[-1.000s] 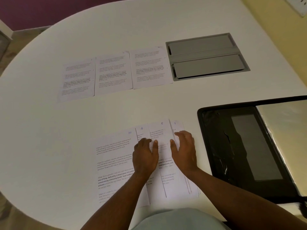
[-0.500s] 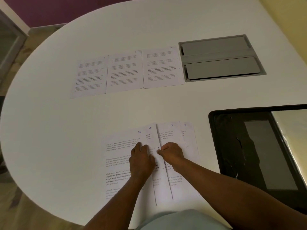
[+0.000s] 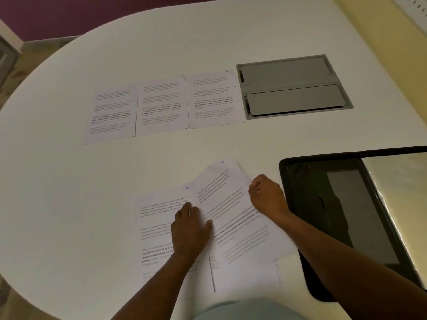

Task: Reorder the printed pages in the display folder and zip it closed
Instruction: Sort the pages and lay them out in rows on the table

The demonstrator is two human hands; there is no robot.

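A white table (image 3: 69, 185) with a rounded far edge is seen spread out below the camera. Three printed pages (image 3: 161, 107) are laid side by side in a row at its far middle, edges touching or slightly overlapped. Just to their right, a grey hatch (image 3: 293, 86) with two flaps is set flush into the tabletop. Near the front edge, a fanned pile of printed pages (image 3: 159, 218) is spread, a sheet numbered 10 exposed on the left and a tilted sheet numbered 4 (image 3: 231, 204) blurred above the rest. At the right, a black display folder (image 3: 307, 204) is lain open, a shiny sleeve (image 3: 402, 188) showing inside.
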